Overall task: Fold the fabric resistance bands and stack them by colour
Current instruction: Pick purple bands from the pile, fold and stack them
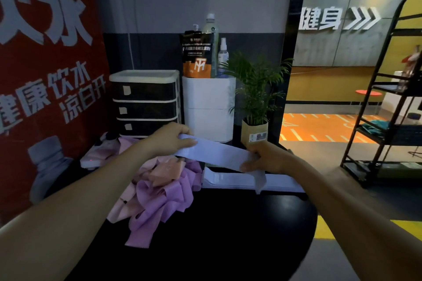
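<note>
A pale lavender-white band (217, 154) is stretched flat in the air between both hands above the black table (228, 235). My left hand (170, 140) pinches its left end and my right hand (266, 157) grips its right end, with a loose tail hanging below. Beneath it, a stack of folded pale bands (246, 181) lies along the table's far edge. To the left sits a tangled heap of purple bands (159, 198), with a peach-orange band (167, 170) and light pink bands (143, 166) mixed in.
A black-and-white drawer unit (146, 102) and a white cabinet (209, 109) topped with bottles and a pouch stand behind the table. A potted plant (255, 98) is at the back right. A black metal rack (388, 109) stands on the floor at right.
</note>
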Action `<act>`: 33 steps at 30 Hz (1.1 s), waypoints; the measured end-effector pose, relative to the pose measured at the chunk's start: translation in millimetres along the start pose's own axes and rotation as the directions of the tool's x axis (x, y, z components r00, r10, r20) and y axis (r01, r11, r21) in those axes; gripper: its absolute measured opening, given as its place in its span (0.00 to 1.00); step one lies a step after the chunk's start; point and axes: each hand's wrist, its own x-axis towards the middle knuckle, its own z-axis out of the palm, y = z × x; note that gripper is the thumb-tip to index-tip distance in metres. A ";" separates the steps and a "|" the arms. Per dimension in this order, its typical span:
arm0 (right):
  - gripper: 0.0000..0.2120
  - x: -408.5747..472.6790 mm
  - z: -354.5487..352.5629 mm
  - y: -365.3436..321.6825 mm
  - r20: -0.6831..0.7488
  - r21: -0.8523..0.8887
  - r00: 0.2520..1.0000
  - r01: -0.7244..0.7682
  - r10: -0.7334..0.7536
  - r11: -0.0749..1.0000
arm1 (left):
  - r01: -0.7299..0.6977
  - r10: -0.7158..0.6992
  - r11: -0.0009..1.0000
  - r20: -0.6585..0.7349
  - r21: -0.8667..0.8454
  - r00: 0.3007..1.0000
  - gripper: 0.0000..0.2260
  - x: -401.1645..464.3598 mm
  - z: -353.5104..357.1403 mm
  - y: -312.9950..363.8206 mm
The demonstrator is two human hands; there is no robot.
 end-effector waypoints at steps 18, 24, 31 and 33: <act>0.10 -28.5 -1.5 123.8 -0.386 0.531 0.698 -0.367 0.603 0.764 | 0.272 -0.353 0.894 -0.186 -0.355 0.917 0.10 42.9 87.9 -42.8; 0.07 -27.2 6.7 134.4 -0.479 0.359 0.657 -0.459 0.582 0.813 | 0.259 -0.306 0.943 -0.242 -0.207 0.921 0.08 53.3 115.8 -42.2; 0.06 -20.1 22.4 146.4 -0.518 0.238 0.647 -0.520 0.560 0.820 | 0.274 -0.282 0.959 -0.239 -0.068 0.929 0.08 55.3 137.9 -45.5; 0.06 -20.1 26.5 148.0 -0.527 0.188 0.644 -0.548 0.555 0.815 | 0.258 -0.263 0.965 -0.228 -0.049 0.938 0.09 54.2 142.0 -49.4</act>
